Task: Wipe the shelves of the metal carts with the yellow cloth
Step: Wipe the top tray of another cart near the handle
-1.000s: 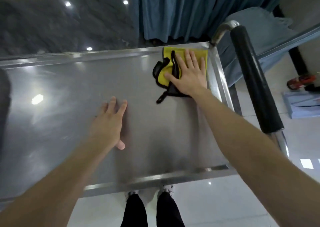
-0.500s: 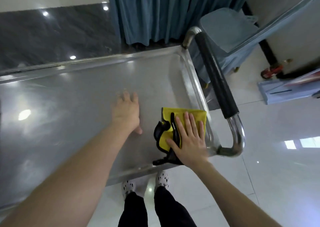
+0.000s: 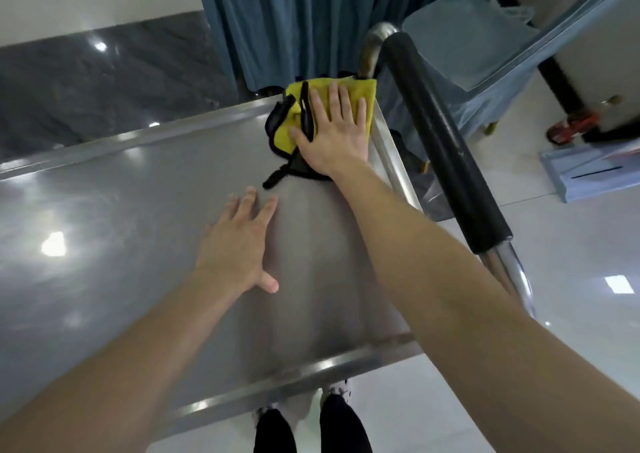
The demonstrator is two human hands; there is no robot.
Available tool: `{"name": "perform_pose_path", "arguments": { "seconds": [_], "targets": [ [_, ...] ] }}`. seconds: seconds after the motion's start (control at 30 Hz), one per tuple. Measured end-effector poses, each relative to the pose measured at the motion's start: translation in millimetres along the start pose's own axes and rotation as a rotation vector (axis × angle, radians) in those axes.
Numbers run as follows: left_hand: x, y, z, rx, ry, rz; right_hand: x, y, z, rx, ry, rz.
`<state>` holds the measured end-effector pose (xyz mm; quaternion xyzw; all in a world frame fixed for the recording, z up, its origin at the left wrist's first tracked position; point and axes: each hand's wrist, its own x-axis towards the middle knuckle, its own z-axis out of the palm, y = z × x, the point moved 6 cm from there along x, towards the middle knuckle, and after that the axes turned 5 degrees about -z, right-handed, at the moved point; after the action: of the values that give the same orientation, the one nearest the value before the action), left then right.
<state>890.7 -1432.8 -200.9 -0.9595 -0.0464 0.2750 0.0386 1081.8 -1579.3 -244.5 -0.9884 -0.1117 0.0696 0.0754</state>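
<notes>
We have open steel on the shelf (image 3: 104, 227) to the left of our left hand (image 3: 239, 245), which lies flat mid-shelf. Our right hand (image 3: 332, 134) and the yellow cloth (image 3: 291, 120) fill the far right corner, hemmed by the raised rim (image 3: 391, 151). Just beyond it, the black handle (image 3: 443, 155) bars the right side.

Single wide-angle head cam, close above cart shelf (image 3: 121, 210), looks fwd & steeply down from its near edge.
</notes>
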Motion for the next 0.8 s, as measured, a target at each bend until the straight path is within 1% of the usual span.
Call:
{"name": "perform_pose_path", "arguments": {
  "seconds": [0.03,0.1,0.2,0.3,0.37,0.4,0.47,0.53,0.6,0.67,0.73,0.8],
  "targets": [
    [-0.9,-0.1,-1.4,0.002,-0.002,-0.001,-10.3,1.2,-0.7,0.004,0.022,-0.011],
    [-3.7,1.0,-5.1,0.002,-0.001,0.001,-59.0,8.4,1.3,0.021,0.064,-0.025],
    [-9.1,1.6,-11.7,-0.014,-0.019,0.001,-174.2,25.4,12.2,0.039,0.090,-0.005],
    [-10.4,3.9,-13.5,-0.028,-0.023,0.002,-283.0,36.7,21.6,0.016,0.033,0.042],
    [-11.2,3.7,-11.7,-0.022,-0.005,-0.006,-308.1,38.6,23.2,0.005,0.020,0.069],
    [-10.8,3.2,-11.5,-0.018,0.007,-0.009,-298.9,39.1,22.4,0.002,0.022,0.079],
    [-9.7,2.9,-10.3,-0.003,0.013,0.000,-245.7,35.6,15.1,-0.008,0.043,0.064],
    [-8.0,2.2,-9.6,0.003,0.028,0.000,-158.2,30.0,4.9,-0.002,0.068,0.028],
    [-7.4,3.0,-10.0,0.012,0.030,0.006,-69.3,24.4,-6.2,0.006,0.040,-0.003],
    [-6.8,2.5,-10.0,0.015,0.024,0.001,-13.7,19.1,-9.6,-0.026,0.008,-0.025],
    [-6.8,3.5,-10.6,0.024,0.012,0.005,-0.3,17.0,-8.2,-0.055,-0.002,-0.041],
    [-9.2,4.3,-12.1,0.024,0.008,-0.001,-26.1,16.6,-7.5,-0.040,0.047,-0.074]
  ]
}}
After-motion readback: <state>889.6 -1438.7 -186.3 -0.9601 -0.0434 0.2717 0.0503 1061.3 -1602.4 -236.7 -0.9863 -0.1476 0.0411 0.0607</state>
